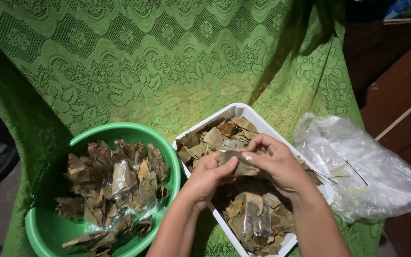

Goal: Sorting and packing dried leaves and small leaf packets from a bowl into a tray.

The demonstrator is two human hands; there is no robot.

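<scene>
My left hand (209, 175) and my right hand (275, 162) meet over a white rectangular tray (240, 109) and together pinch one dried brown leaf (238, 163) between their fingertips. The tray is filled with more dried leaves (234, 209) and a small clear plastic packet (257, 218) lying near its front end. To the left stands a round green basin (120, 129) holding several dried leaves mixed with clear plastic packets (122, 178).
A green lace cloth (167, 57) covers the table under everything. A crumpled clear plastic bag (362, 166) lies right of the tray near the table's edge. Brown wooden boards (405, 90) show at the right, dark floor at the left.
</scene>
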